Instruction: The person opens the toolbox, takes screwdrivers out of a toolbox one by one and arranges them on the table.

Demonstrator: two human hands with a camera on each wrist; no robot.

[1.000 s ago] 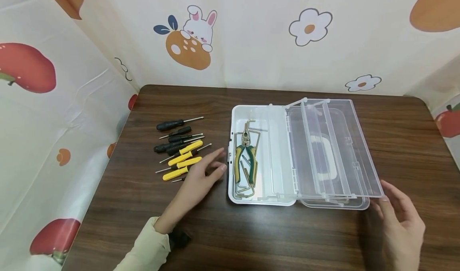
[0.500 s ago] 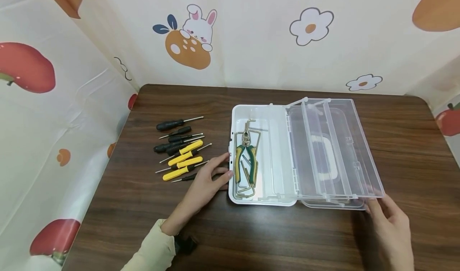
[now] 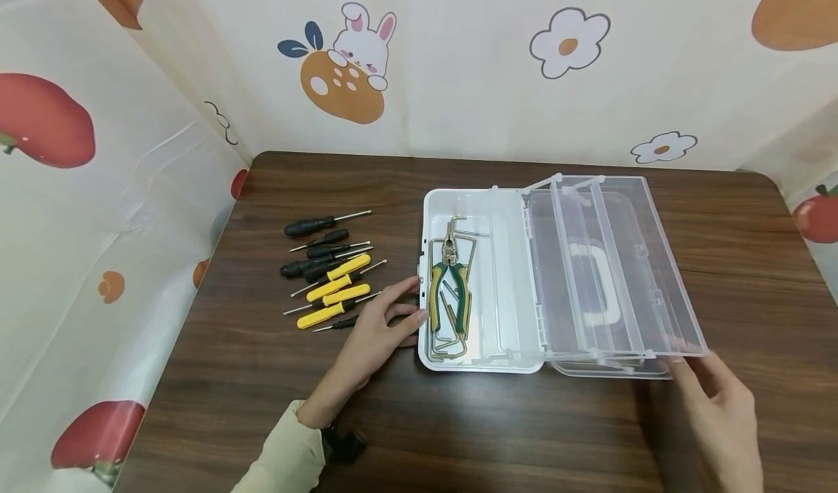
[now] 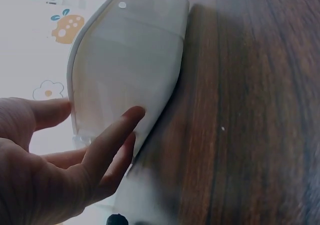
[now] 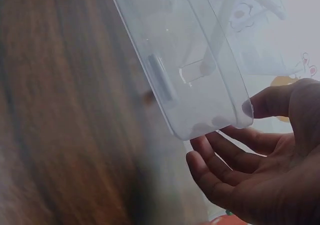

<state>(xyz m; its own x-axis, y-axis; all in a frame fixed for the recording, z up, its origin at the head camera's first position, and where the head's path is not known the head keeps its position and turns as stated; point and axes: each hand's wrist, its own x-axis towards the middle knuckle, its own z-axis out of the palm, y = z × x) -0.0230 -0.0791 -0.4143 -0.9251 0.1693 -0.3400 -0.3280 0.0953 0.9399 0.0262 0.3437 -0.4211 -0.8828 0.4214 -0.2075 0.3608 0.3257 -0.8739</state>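
Observation:
A white toolbox (image 3: 511, 260) lies open, holding green-and-yellow pliers (image 3: 463, 297) and several hex keys (image 3: 448, 313). My left hand (image 3: 373, 333) grips its left side. In the left wrist view, the thumb meets the rim and the fingertips press on the outer wall (image 4: 130, 60). A clear divided tray (image 3: 668, 275) extends right from the box on white link arms, above the flipped-back clear lid (image 3: 655, 371). My right hand (image 3: 727, 406) holds the tray's near right corner. In the right wrist view, its thumb lies on the tray edge with fingers underneath.
Left of the box, several black screwdrivers (image 3: 308, 227) and yellow-handled screwdrivers (image 3: 347, 293) lie in a row, some close by my left hand. A patterned cloth (image 3: 458, 64) hangs behind the dark wooden table (image 3: 524, 435).
My left hand has moved right onto the toolbox's side. My right hand has shifted left onto the tray corner, and the tray's right edge has moved slightly outward.

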